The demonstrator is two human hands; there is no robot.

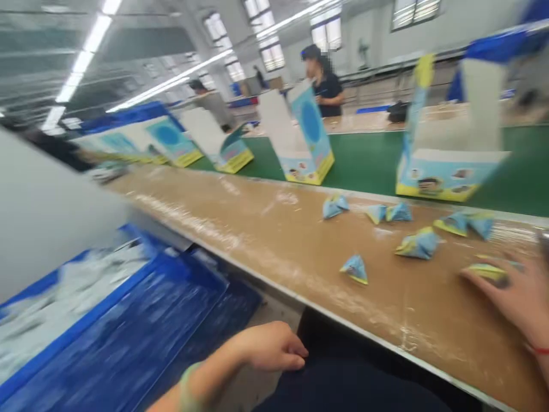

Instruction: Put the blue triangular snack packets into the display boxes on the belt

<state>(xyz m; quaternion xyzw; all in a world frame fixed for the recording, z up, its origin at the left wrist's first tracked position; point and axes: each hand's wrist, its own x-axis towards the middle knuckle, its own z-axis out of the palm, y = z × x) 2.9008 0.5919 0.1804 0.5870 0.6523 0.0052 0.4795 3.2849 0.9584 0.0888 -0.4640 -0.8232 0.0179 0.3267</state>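
Note:
My right hand (517, 292) is at the table's right side, its fingers curved around a small blue-and-yellow packet (489, 272); blur softens the contact. Left of it lie similar pyramid-shaped packets, among them one nearby (419, 244), a single one (355, 269) closer to the front edge, and others (400, 212) along the back. My left hand (274, 347) hangs beyond the front edge, above my dark clothing. Its fingers are curled in, and nothing shows in them.
Open printed boxes (446, 177) stand in a row on a green belt (364, 160) behind the brown tabletop (257, 229). At lower left is a blue-lined bin (115, 320) with pale pieces (86, 286). A person (328, 88) stands across the belt.

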